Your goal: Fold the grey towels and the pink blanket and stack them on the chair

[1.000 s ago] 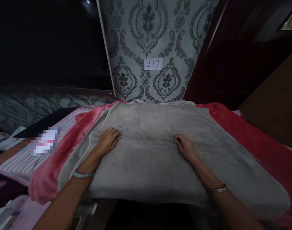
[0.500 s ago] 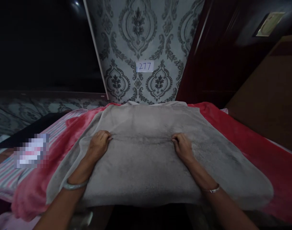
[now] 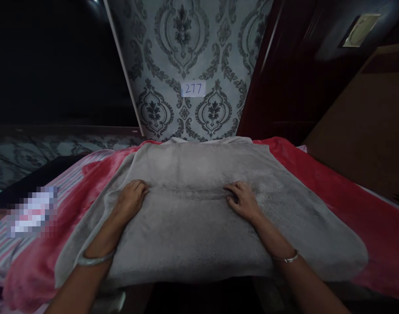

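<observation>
A grey fleece blanket (image 3: 199, 240) lies spread over a red blanket (image 3: 320, 187) on a raised surface in front of me. A shallow crease runs across the grey blanket between my hands. My left hand (image 3: 130, 201) rests at the crease's left end, its fingers curled into the fabric. At the right end, my right hand (image 3: 243, 202) has bent fingers hooked into the fold. Each wrist carries a metal bangle.
A patterned grey wall with a paper label reading 277 (image 3: 193, 88) stands behind. Dark wooden panels (image 3: 294, 78) rise at the right. A striped cloth (image 3: 6, 250) and a blurred packet (image 3: 31, 212) lie at the left.
Both hands have drawn slightly inward along the crease, which has grown more marked. My view has shifted, so the scene sits further left.
</observation>
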### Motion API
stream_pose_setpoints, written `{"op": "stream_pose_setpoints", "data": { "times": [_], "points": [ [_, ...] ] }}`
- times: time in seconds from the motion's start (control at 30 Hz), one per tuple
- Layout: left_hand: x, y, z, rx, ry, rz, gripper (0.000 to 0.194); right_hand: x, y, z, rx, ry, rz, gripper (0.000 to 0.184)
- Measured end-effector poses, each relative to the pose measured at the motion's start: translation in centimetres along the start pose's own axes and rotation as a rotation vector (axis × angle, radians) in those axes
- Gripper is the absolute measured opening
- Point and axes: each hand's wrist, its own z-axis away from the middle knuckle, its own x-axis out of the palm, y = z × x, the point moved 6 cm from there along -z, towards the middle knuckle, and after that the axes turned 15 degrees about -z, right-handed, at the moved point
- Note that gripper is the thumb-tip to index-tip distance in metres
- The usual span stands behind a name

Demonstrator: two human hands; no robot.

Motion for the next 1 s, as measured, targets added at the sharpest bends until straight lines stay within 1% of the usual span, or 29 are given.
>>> {"op": "stream_pose_setpoints", "data": {
  "times": [0.1,0.2,0.33,0.43,0.5,0.57,0.63,0.73,0.8,0.87,0.93,1.0],
  "points": [
    [-0.1,-0.4,0.2,-0.044,0.01,0.031,0.021,0.4,0.5,0.0,0.049,-0.043,0.0,0.017],
    [0.4,-0.5,0.2,-0.067,-0.053,0.047,0.019,0.6,0.9,0.0,0.069,-0.046,-0.023,0.009],
    [0.8,0.1,0.0,-0.009,-0.105,0.044,0.021,0.7,1.0,0.0,0.064,-0.019,-0.037,0.008],
    [0.9,0.5,0.0,0.045,-0.11,0.022,0.021,0.8,0.8,0.0,0.061,-0.032,-0.025,0.01],
    [0.7,0.6,0.1,0.062,-0.075,0.006,0.021,0.8,0.6,0.0,0.052,-0.044,-0.011,0.014],
    [0.1,0.5,0.1,0.07,0.004,0.011,0.022,0.6,0.3,-0.1,0.04,-0.037,0.0,0.015],
    [-0.6,0.4,0.3,0.064,0.107,0.017,0.021,0.1,0.0,-0.2,0.028,0.014,0.013,0.017],
    [-1.8,-0.1,0.7,0.01,0.272,-0.028,0.017,-1.0,-0.6,-0.3,0.004,0.126,0.042,0.02],
    [-2.4,-0.4,0.8,-0.02,0.337,-0.069,0.014,-1.4,-0.9,-0.3,-0.007,0.158,0.052,0.02],
    [-2.8,-0.4,0.7,-0.015,0.343,-0.084,0.014,-1.3,-1.0,-0.5,-0.004,0.138,0.046,0.02],
    [-2.9,-0.4,0.6,-0.011,0.321,-0.081,0.016,-0.9,-0.8,-0.7,0.01,0.088,0.032,0.018],
    [-2.7,-0.7,0.5,-0.049,0.288,-0.069,0.019,-0.5,-0.5,-0.8,0.027,0.046,0.019,0.016]
  ]
}}
